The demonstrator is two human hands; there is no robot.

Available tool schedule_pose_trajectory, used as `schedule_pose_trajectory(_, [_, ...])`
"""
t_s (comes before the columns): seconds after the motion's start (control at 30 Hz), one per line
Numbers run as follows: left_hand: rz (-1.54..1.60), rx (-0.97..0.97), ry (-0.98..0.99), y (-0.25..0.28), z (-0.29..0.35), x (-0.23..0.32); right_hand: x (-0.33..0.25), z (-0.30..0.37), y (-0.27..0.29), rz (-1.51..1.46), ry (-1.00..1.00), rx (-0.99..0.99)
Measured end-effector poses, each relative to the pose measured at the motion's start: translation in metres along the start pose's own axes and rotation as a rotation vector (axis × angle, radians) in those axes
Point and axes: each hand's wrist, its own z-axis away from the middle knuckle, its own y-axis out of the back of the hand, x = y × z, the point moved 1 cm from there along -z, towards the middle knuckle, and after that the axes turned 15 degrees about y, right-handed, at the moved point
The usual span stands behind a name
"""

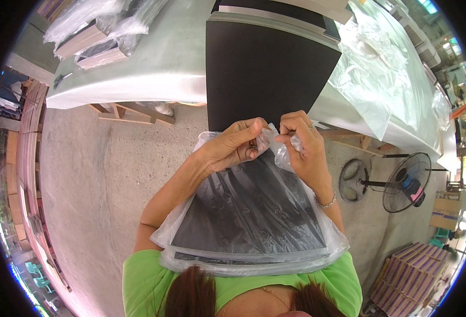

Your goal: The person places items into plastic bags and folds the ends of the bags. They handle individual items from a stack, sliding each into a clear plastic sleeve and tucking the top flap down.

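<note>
A clear plastic bag with black flat boards inside leans against my chest. My left hand pinches the gathered mouth of the bag on one side. Close beside it, my right hand is closed around another bunch of the same plastic. Both hands are at the top of the bag, near the table's front edge. Just beyond them, a stack of large black boards projects over that edge. Where the bag's mouth is bunched, the fingers partly hide it.
The table has a pale cover. Plastic-wrapped bundles and scissors lie at its left, loose clear plastic at its right. A fan stands on the floor at right, with a striped box stack nearer me.
</note>
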Motion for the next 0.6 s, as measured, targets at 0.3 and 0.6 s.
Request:
schedule_pose_trajectory(0.3, [-0.086,0.036,0.005,-0.004,-0.005,-0.005,-0.002,-0.001,-0.009,0.106,-0.004,-0.119])
schedule_pose_trajectory(0.6, [-0.048,0.020,0.045,-0.010,-0.002,-0.006,-0.001,0.001,-0.009,-0.178,-0.035,0.061])
